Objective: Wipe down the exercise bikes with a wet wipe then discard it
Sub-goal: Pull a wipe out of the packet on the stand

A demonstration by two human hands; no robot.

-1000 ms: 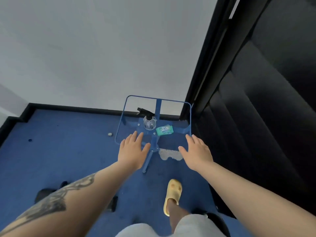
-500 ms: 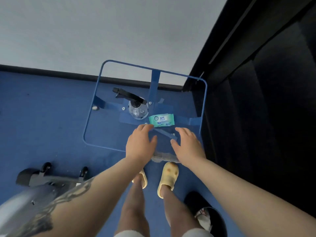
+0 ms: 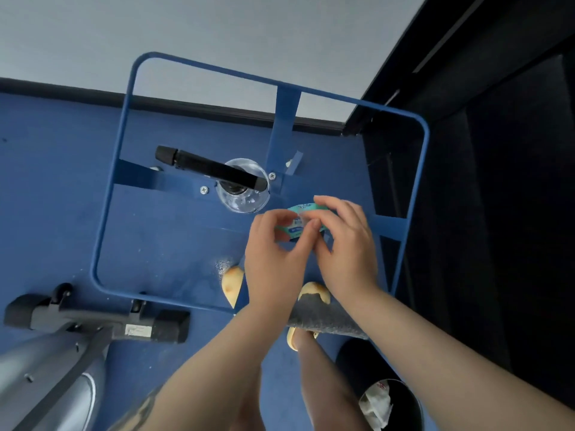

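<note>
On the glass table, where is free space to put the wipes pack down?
Free: the left half of the glass table, between its blue frame and the spray bottle. Crowded: the right part, where both hands hold the wipes pack.

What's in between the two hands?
In the head view, the green wet wipe pack sits between the left hand and right hand, pinched by fingers of both above the glass table.

Wipe pack [image 3: 297, 227] label: we see white and blue print, too blurred to read.
Bike base [image 3: 93, 321] sticker [image 3: 138, 330]: we see a white plate with dark marks, illegible.
Readable text: we find none.
</note>
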